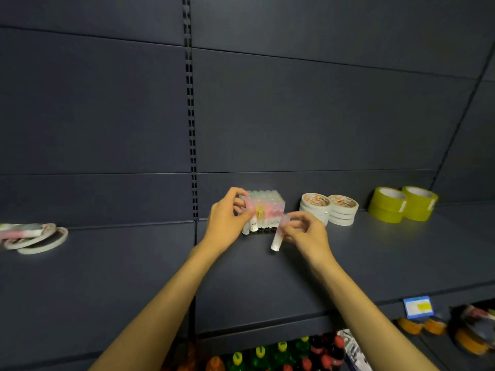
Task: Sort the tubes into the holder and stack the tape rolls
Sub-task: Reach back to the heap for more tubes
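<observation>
**Tube sorting in progress**

Tube [278,234] is pinched in the right hand [305,234], tilted, just right of the holder [263,210] at frame centre on the shelf [134,277]. Left hand [227,223] grips the holder's left side. Next move, as judged: upright the tube and seat it in a free slot. Tape rolls [34,238] at left edge remain unstacked.

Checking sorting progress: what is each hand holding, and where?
Right hand pinches a loose tube near its capped upper end. Left hand grips a tube in the holder.

Dark shelf [375,263]: tube holder [267,210] mid-back, white tape stacks [329,210] and yellow-green rolls [401,204] right, loose tape [37,239] far left.
</observation>
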